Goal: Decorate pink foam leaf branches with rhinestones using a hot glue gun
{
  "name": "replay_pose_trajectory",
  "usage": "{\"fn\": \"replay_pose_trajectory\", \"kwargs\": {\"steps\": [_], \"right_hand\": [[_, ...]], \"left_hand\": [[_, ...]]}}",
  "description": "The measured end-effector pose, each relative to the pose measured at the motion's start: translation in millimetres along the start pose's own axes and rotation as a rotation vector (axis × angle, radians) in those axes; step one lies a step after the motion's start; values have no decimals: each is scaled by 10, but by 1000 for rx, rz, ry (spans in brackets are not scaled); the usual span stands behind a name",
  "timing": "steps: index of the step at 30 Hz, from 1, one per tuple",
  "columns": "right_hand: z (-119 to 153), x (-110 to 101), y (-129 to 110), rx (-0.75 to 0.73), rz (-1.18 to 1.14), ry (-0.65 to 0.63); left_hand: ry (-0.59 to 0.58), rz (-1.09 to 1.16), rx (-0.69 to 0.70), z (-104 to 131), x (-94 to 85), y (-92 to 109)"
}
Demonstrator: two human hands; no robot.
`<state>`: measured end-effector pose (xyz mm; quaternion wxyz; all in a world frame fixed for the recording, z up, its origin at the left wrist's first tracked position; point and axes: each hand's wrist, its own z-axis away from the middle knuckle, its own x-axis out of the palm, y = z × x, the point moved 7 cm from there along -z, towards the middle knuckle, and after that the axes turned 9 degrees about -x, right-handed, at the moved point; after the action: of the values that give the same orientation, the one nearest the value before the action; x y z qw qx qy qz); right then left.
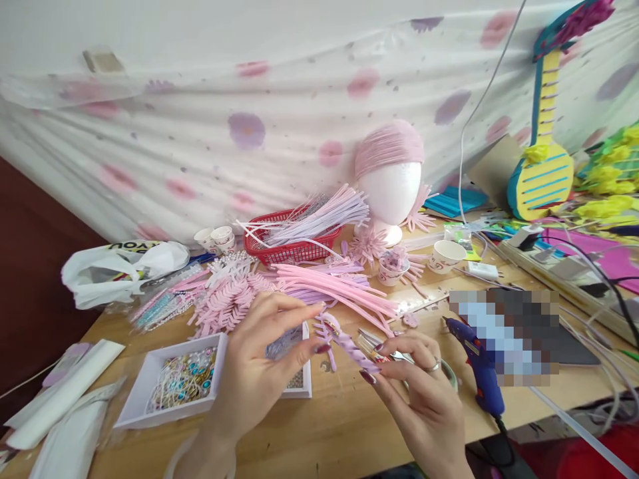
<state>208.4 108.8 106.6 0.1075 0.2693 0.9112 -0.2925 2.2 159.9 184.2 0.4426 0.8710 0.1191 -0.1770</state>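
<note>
Head view: wooden table (279,442) below a flower-patterned sheet (294,126).

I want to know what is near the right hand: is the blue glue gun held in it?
No, the blue glue gun lies on the table, beside the right hand.

A purple twisted piece (357,352) is pinched at its lower end by the right hand (422,382), at four o'clock from the centre, while a lilac leafy strip (325,339) beside it is held by the left hand (272,352), at seven o'clock. A red basket (294,247) filled with pale stems (319,219) is seen at twelve o'clock from the hands, with a white foam head (392,189) at one o'clock and a blue glue gun (476,366) at three o'clock.
</note>
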Motion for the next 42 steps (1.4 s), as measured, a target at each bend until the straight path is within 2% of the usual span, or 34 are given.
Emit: {"fn": "replay_pose_trajectory", "kwargs": {"steps": [4,7,21,28,34,42], "right_hand": [[-52,-18,-113,-90,91,5],[-79,-40,-160,-120,139,33],[-78,-52,-199,-143,160,53],[-78,-55,-236,-154,168,60],[-53,-61,-248,-152,196,72],[-32,-82,-256,-149,199,81]], "left_hand": [[22,-4,63,1,14,110],[29,-20,58,-1,19,110],[-13,-46,46,33,21,47],[22,-159,142,44,1,73],[56,-111,116,109,-3,5],[92,-83,102,122,-18,50]]}}
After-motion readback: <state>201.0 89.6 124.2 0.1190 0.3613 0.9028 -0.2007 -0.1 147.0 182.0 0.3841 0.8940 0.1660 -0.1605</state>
